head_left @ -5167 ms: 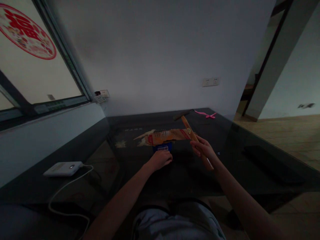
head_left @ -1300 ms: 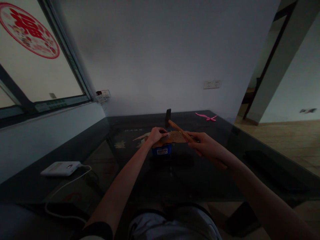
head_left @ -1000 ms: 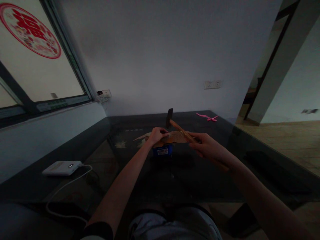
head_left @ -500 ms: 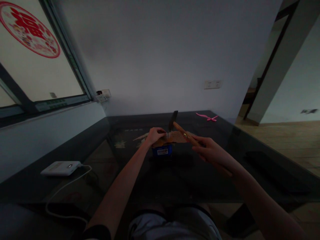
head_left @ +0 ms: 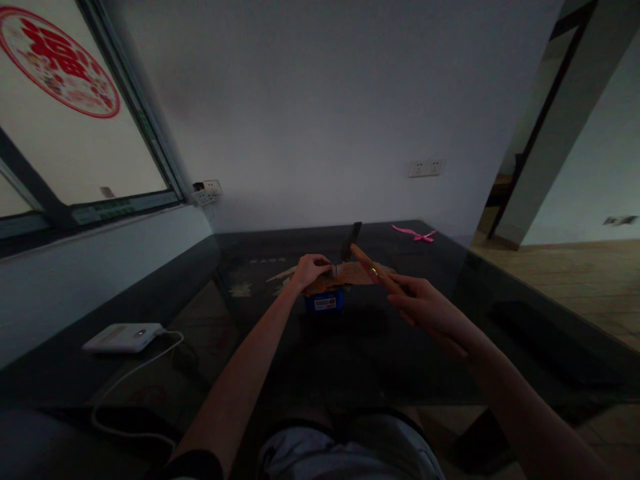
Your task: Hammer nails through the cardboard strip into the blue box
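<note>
My right hand (head_left: 425, 309) is closed round the wooden handle of a hammer (head_left: 361, 250), whose dark head is raised just above a brown strip of board (head_left: 357, 273). The board lies across a small blue box (head_left: 325, 301) on the dark glass table (head_left: 380, 353). My left hand (head_left: 310, 269) rests on the board's left part with its fingertips pinched at a small pale thing beneath the hammer head; I cannot make out what it is.
A pink ribbon (head_left: 414, 234) lies at the table's far right corner. A white power bank (head_left: 123, 337) with a white cable (head_left: 131, 383) sits on the dark ledge at left. Wall sockets (head_left: 424, 169) and a doorway are at the right.
Five seconds ago my left hand was at the blue box and the hammer was raised to the right. Since then that hand moved onto the board, and the hammer head hovers near its fingertips, shifting slightly.
</note>
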`<action>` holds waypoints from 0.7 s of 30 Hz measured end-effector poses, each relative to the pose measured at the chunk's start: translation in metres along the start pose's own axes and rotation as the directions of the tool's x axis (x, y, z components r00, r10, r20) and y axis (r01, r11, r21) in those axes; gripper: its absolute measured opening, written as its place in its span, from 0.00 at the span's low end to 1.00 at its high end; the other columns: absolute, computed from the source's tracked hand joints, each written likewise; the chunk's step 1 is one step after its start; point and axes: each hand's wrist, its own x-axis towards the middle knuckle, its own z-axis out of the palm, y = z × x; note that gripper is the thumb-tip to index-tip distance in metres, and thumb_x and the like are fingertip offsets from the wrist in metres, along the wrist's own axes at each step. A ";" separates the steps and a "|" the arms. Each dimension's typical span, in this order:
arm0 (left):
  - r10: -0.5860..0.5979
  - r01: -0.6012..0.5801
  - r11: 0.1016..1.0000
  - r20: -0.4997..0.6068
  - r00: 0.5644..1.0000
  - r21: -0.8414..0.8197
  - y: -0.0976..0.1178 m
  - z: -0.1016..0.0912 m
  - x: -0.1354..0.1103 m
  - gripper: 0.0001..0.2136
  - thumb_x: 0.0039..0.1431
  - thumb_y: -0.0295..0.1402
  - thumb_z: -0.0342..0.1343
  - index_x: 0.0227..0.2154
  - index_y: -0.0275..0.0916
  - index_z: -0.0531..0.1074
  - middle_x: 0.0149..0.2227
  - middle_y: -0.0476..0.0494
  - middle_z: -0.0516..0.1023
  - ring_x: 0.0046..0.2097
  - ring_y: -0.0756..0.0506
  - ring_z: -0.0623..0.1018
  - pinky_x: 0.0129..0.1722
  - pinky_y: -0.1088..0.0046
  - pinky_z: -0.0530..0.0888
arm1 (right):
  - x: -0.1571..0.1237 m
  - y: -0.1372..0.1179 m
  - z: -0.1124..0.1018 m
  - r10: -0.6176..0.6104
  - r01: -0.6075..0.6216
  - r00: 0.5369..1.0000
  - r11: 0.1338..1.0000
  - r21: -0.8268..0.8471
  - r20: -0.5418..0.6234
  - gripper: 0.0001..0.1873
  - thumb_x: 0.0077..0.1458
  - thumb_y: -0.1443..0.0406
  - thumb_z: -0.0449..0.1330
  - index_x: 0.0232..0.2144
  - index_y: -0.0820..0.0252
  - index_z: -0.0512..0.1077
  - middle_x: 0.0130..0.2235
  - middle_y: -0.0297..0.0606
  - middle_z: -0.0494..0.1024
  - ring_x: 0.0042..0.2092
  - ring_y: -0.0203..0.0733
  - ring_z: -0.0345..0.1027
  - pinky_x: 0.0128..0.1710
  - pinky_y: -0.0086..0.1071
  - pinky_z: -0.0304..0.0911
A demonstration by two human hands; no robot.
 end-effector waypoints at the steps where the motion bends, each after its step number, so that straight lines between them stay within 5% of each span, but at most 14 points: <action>1: 0.003 -0.003 1.000 0.001 1.000 -0.002 0.000 0.000 0.000 0.07 0.47 0.31 0.57 0.28 0.35 0.77 0.29 0.44 0.79 0.32 0.47 0.76 0.33 0.74 0.71 | 0.000 0.001 0.000 -0.004 0.004 1.000 1.000 0.000 0.000 0.33 0.47 0.64 0.56 0.56 0.68 0.60 0.17 0.24 0.61 0.16 0.31 0.56 0.13 0.24 0.52; 21: 0.034 -0.033 0.999 -0.013 0.999 0.028 0.000 0.000 0.000 0.06 0.48 0.31 0.57 0.27 0.35 0.76 0.28 0.45 0.78 0.32 0.48 0.75 0.32 0.75 0.70 | -0.001 0.000 0.002 0.014 -0.014 1.000 1.000 -0.010 0.000 0.32 0.47 0.65 0.56 0.55 0.71 0.61 0.16 0.23 0.60 0.15 0.29 0.54 0.13 0.24 0.51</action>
